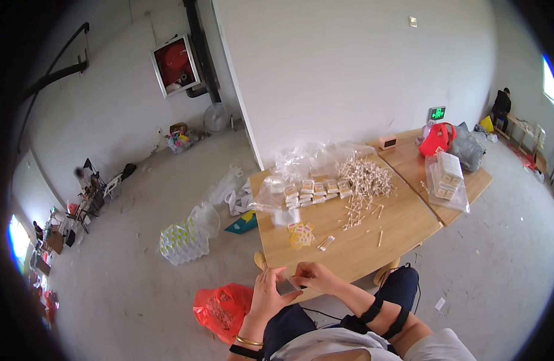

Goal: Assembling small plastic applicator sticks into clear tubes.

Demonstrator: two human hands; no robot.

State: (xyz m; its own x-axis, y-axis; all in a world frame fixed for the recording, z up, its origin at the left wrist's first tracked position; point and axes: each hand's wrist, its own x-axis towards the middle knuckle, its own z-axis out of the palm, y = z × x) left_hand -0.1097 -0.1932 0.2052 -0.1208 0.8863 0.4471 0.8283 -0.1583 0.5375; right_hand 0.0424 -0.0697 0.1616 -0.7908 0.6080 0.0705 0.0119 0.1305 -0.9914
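Note:
Over the near edge of the wooden table [349, 246], my left hand [270, 293] is closed on a small clear plastic piece [285, 285], perhaps a packet or box. My right hand [315, 277] pinches at its right side, fingertips pressed together. Fingers hide part of the piece, so its exact kind cannot be told. Just beyond my hands lie yellow-and-pink printed cards [301, 234] and a few cotton swabs in a small bunch [326, 242]. A large heap of cotton swabs [367, 179] spreads farther back, beside stacked small packs [316, 191].
Clear plastic bags [307, 157] lie along the table's back. On the right are more packs [448, 174], a red bag [437, 139] and a grey bag [468, 150]. A red plastic bag [223, 310] stands on the floor at my left. Another person [501, 108] is far right.

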